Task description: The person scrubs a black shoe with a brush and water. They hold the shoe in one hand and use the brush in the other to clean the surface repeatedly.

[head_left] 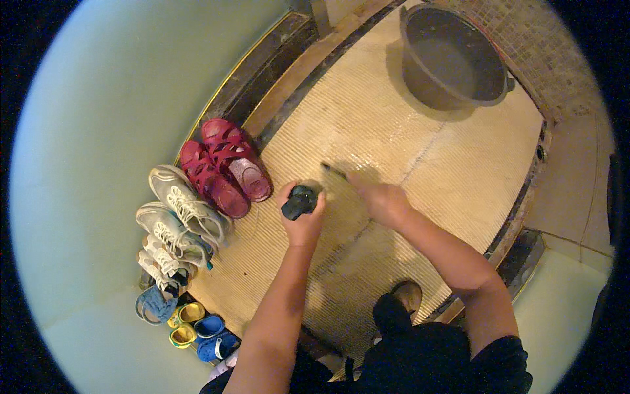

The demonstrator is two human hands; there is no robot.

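My left hand [301, 226] is wrapped around a small dark, glossy object [299, 203], with my fingers and thumb on either side of it. Its exact kind cannot be made out. To the right, my blurred right hand [386, 199] grips a thin dark tool [334, 170], which points to the upper left. Most of that tool's handle is hidden in my fist. Both hands are over a ribbed beige floor [472, 162] that has a wet shine beyond my right hand.
A large dark round tub [435, 86] stands at the upper right. Along the left wall are red strappy sandals [224, 167], grey-white lace-up sneakers [184, 212], smaller white shoes [160, 261], a blue item [156, 304], and yellow [183, 335] and blue clogs [216, 347]. My shod foot [408, 295] is below.
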